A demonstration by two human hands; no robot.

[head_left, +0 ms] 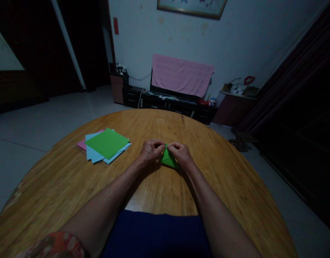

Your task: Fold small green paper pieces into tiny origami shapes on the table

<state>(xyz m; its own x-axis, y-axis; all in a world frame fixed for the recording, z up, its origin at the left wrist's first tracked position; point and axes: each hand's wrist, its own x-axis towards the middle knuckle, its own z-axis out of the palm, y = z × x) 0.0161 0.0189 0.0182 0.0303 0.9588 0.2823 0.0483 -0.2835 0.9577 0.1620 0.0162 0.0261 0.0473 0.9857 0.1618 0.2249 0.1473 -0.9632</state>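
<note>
A folded green paper sheet point(168, 159) is located on a round wooden table point(60, 186), near the centre of the side closest to the person. Its upper point is pinched by the left hand point(151, 151) and right hand point(181, 154), which are held together. A stack of square paper sheets point(105, 145) is laid well to the left, with 1 green sheet point(107, 143) over blue sheets point(92, 154) and a pink sheet point(82, 144). A pink cloth point(182, 75) is hung beyond the table, above a low dark cabinet point(167, 105)
</note>
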